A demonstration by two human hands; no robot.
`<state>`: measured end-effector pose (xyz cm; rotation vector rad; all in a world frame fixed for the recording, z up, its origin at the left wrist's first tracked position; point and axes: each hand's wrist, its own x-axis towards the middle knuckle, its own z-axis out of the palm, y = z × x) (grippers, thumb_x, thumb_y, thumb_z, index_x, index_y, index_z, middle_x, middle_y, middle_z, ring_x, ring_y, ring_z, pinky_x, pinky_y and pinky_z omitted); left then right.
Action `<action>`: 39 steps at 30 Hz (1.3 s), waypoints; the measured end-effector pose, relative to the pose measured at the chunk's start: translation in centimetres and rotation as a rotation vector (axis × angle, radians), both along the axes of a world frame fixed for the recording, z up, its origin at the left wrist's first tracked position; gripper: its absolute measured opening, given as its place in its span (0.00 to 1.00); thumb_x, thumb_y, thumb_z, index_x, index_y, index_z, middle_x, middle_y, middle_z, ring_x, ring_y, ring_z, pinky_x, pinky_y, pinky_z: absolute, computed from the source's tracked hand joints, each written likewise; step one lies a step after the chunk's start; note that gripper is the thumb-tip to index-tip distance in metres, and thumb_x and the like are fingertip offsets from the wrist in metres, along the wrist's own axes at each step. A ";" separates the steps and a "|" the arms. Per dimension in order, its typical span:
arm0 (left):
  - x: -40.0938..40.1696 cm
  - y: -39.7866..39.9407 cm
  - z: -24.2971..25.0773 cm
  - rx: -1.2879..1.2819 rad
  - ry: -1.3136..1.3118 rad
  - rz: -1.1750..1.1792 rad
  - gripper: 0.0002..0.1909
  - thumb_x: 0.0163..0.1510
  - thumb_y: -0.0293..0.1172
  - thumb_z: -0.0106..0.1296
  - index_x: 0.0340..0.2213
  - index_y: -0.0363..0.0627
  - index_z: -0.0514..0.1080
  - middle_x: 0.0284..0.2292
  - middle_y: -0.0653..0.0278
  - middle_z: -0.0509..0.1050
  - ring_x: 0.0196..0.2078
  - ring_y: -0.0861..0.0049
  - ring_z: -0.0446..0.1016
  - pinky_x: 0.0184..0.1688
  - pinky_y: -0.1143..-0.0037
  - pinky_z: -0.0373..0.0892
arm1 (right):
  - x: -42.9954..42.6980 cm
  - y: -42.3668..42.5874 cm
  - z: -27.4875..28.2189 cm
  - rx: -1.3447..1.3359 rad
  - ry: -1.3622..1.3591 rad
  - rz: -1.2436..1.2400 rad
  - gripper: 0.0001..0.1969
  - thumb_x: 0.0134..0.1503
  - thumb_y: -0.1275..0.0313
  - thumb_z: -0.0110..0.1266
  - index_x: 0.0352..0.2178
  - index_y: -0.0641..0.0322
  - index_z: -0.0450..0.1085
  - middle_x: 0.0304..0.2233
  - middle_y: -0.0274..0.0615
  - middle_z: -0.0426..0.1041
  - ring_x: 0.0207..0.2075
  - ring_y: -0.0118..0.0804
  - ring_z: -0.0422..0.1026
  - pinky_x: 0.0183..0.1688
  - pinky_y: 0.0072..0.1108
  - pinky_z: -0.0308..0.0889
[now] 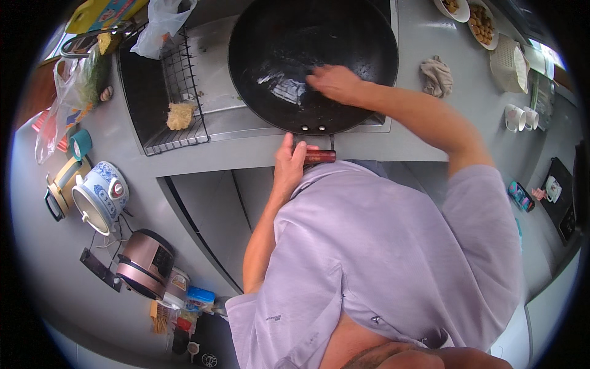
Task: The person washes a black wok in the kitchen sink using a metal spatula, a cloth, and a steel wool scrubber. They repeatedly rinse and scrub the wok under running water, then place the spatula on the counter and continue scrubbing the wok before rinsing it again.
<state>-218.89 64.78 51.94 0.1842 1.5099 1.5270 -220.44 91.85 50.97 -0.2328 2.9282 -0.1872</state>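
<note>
A large black wok [276,50] sits over the stove, its inside wet and shiny. By its wooden handle [325,157], my left hand [291,161] grips the near side of the wok. My right hand [336,84] is down inside the wok, fingers bent towards its surface; something small and dark may be under the fingertips, but I cannot tell what. A tan scrubbing pad [180,116] lies in the wire rack over the sink at the left. A crumpled grey cloth [436,76] rests on the counter right of the wok.
Bowls of food [482,25], a white plastic basket [509,64] and white mugs [515,118] stand at the right. Plastic bags [161,27] hang near the sink. Along the left counter are a blue-and-white electric pot [99,196] and a pink rice cooker [146,263].
</note>
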 end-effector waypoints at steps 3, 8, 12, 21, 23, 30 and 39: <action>-0.2 -0.1 -0.3 -0.004 0.016 -0.019 0.21 0.66 0.33 0.39 0.54 0.30 0.57 0.37 0.51 0.79 0.38 0.72 0.79 0.42 0.75 0.74 | 3.2 2.0 0.9 0.083 -0.141 -0.082 0.11 0.55 0.73 0.51 0.40 0.63 0.72 0.38 0.52 0.76 0.45 0.52 0.76 0.45 0.36 0.73; -0.4 -0.2 0.6 -0.034 0.051 -0.038 0.20 0.66 0.33 0.40 0.52 0.30 0.58 0.37 0.51 0.79 0.38 0.73 0.79 0.42 0.76 0.74 | 1.1 -6.3 0.4 -0.524 -0.164 -0.077 0.07 0.59 0.70 0.48 0.35 0.63 0.68 0.36 0.52 0.73 0.41 0.57 0.73 0.42 0.40 0.68; -0.3 0.3 0.6 -0.029 0.028 0.001 0.21 0.65 0.32 0.40 0.54 0.28 0.58 0.33 0.55 0.80 0.35 0.78 0.78 0.41 0.78 0.72 | -2.6 -10.0 0.3 -0.769 0.111 -0.196 0.07 0.60 0.70 0.47 0.32 0.63 0.64 0.34 0.52 0.71 0.39 0.58 0.71 0.40 0.42 0.66; -0.4 0.1 0.4 -0.011 0.022 0.032 0.18 0.65 0.32 0.41 0.49 0.27 0.60 0.33 0.54 0.80 0.34 0.79 0.77 0.39 0.78 0.72 | 4.1 1.9 2.3 -0.099 -0.374 0.065 0.12 0.56 0.72 0.51 0.41 0.63 0.66 0.39 0.54 0.73 0.44 0.55 0.74 0.43 0.41 0.70; -0.4 0.0 0.4 -0.048 0.040 -0.011 0.19 0.65 0.31 0.40 0.50 0.27 0.59 0.33 0.54 0.80 0.34 0.79 0.77 0.39 0.78 0.73 | 2.2 -2.7 0.8 -0.383 -0.195 0.080 0.10 0.55 0.73 0.51 0.39 0.64 0.66 0.38 0.54 0.72 0.43 0.55 0.73 0.43 0.40 0.70; -1.5 -0.2 0.9 -0.048 0.071 -0.051 0.18 0.65 0.32 0.40 0.48 0.27 0.58 0.36 0.51 0.79 0.36 0.75 0.78 0.41 0.75 0.74 | -3.6 -4.8 -1.2 -0.273 0.134 -0.001 0.10 0.56 0.74 0.49 0.41 0.63 0.68 0.38 0.54 0.73 0.42 0.56 0.74 0.44 0.40 0.70; -0.1 0.2 -0.1 -0.055 0.068 -0.018 0.22 0.65 0.32 0.41 0.55 0.31 0.58 0.34 0.55 0.80 0.35 0.79 0.77 0.41 0.79 0.72 | -2.0 -6.4 -0.7 -0.498 0.023 -0.030 0.10 0.54 0.75 0.51 0.38 0.65 0.67 0.36 0.57 0.74 0.39 0.59 0.74 0.40 0.43 0.69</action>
